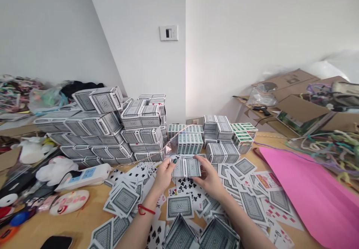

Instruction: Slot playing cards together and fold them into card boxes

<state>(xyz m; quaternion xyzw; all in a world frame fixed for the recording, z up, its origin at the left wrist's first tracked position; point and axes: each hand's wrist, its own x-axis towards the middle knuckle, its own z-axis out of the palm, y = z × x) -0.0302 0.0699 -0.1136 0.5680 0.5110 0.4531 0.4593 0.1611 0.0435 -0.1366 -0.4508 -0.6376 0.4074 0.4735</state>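
Note:
Between my hands is a small structure of folded playing cards (186, 167), grey patterned backs outward. My left hand (165, 171) grips its left end, thumb with dark green nail on top. At the right end, my right hand (209, 177) is closed around it, fingers at the far edge and thumb below. Loose playing cards (180, 207) lie spread under and around both hands, some face up. Close to me, between my forearms, stand two open-topped card boxes (181, 236). The underside of the held structure is hidden.
Stacked card blocks (141, 118) rise at the back left; smaller card blocks (223, 151) and green-white card packs (190, 140) stand behind my hands. Pink paper (311, 196) lies right, near a cardboard box (305, 110). A white glue-gun-like device (84, 178) and a phone (57, 242) are left.

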